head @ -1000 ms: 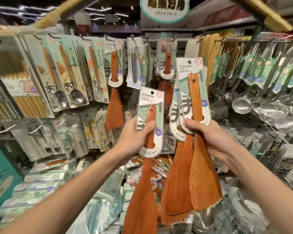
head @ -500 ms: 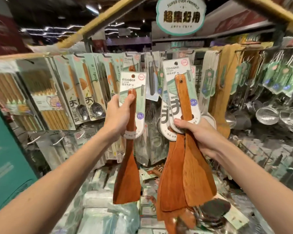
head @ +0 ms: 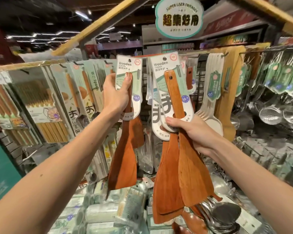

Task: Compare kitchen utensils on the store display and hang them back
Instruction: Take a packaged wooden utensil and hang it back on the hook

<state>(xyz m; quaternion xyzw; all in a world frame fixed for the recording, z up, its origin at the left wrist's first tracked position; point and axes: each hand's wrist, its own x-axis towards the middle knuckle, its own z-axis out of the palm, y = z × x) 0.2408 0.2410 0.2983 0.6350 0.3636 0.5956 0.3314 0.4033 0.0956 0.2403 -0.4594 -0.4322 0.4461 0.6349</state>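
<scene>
While I stand facing the utensil display, both my arms reach up and forward into it. My left hand (head: pixel 116 97) grasps a wooden turner (head: pixel 123 159) by its backing card, fingers wrapped behind the card and the thumb pressed on the top of the handle. This turner hangs upright from my grip with its blade pointing down, left of centre. The top of its card sits high among the other hanging cards, and I cannot tell whether it is on a hook. Just behind it and slightly right, a hanging turner (head: pixel 138 132) stays on the rack.

My right hand (head: pixel 191 132) is clenched around the lower ends of at least two overlapping cards, right of centre. The front turner (head: pixel 193 174) tilts a little, with its handle leaning left at the top and its blade fanning down to the right. The rear turner (head: pixel 166 174) lies touching it, with its blade showing to the left.

A round sign (head: pixel 178 17) hangs above, reading "SUPER USER FRIENDLY". Far left hang chopstick packs (head: pixel 41 105), with spoon packs (head: pixel 85 92) between them and my left hand. To the right of my right hand hang white spatulas (head: pixel 210 102), and metal skimmers (head: pixel 271 114) hang farther right. Flat packs (head: pixel 100 211) lie below, near me.
</scene>
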